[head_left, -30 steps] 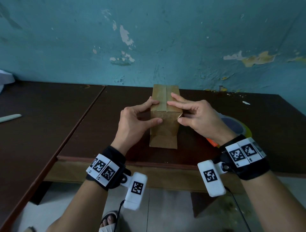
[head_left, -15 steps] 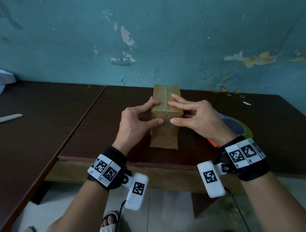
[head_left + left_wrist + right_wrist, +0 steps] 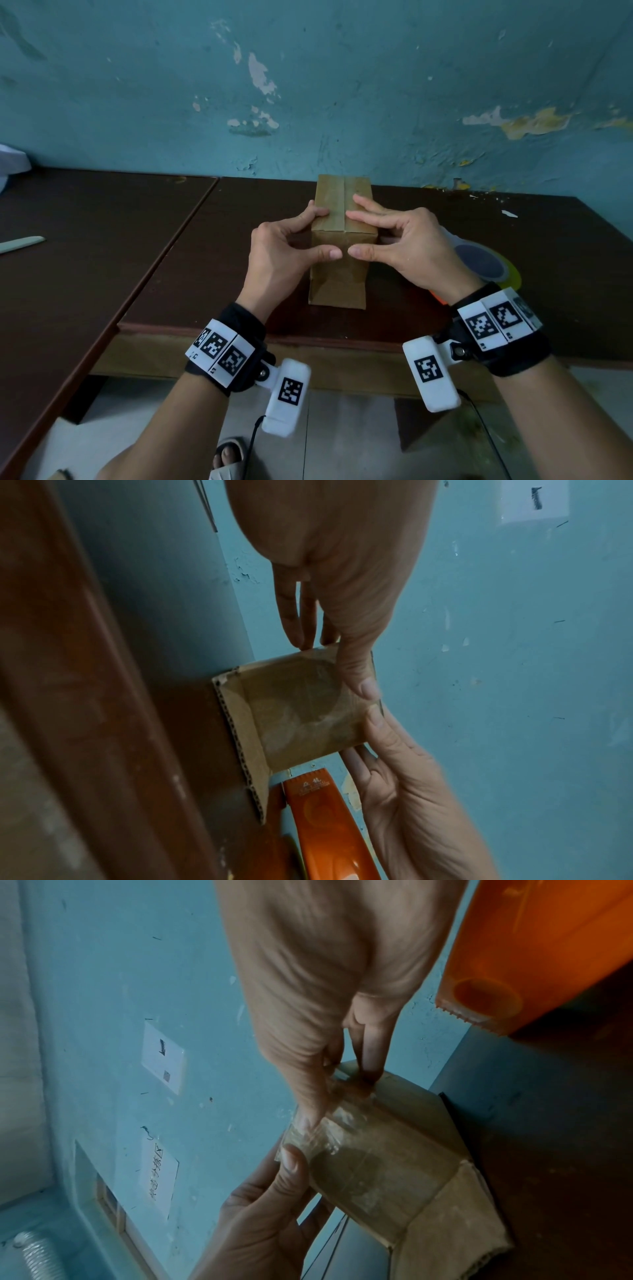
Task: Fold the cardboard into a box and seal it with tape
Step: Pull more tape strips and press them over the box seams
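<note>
- The box stands near the front edge of the tabletop, its top flaps closed.
- The left hand pinches the box's top left corner, thumb on the near face, fingers on top.
- The right hand mirrors it at the right corner; both thumbs press clear tape to the near face.
- An orange dispenser lies just right of the box.
</note>
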{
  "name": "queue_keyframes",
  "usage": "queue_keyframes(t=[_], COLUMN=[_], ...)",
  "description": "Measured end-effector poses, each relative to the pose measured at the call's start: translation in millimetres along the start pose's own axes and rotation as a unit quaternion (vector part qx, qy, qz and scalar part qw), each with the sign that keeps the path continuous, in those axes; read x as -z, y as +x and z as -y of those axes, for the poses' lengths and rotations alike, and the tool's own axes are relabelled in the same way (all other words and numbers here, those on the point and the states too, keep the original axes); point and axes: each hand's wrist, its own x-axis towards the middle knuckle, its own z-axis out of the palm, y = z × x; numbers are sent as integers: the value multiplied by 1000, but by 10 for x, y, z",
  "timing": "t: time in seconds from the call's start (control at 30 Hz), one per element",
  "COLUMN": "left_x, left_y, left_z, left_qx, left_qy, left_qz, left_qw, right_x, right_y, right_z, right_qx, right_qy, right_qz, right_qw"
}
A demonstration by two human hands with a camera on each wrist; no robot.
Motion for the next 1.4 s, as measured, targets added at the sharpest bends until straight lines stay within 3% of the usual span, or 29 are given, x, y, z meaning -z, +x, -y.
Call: queue_keyframes(t=[0.23,0.47,1.4], left_x=[-83,-74,-146], left_y=[-23,-24,-12], left_z=[-21,-17,40], left_qx=[2,4,4], left_qy=[6,-13,-69], left_qz=[-37,-31,-51], left_qw=[999,999,996], right_x=[-53,-11,5], right_y=[27,-16,-3], right_z=[-20,17,-31], right_qx=[4,2,11], right_qy=[10,42,-9], right_qz=[-28,-7,-9], right_qw=[1000,999,1000])
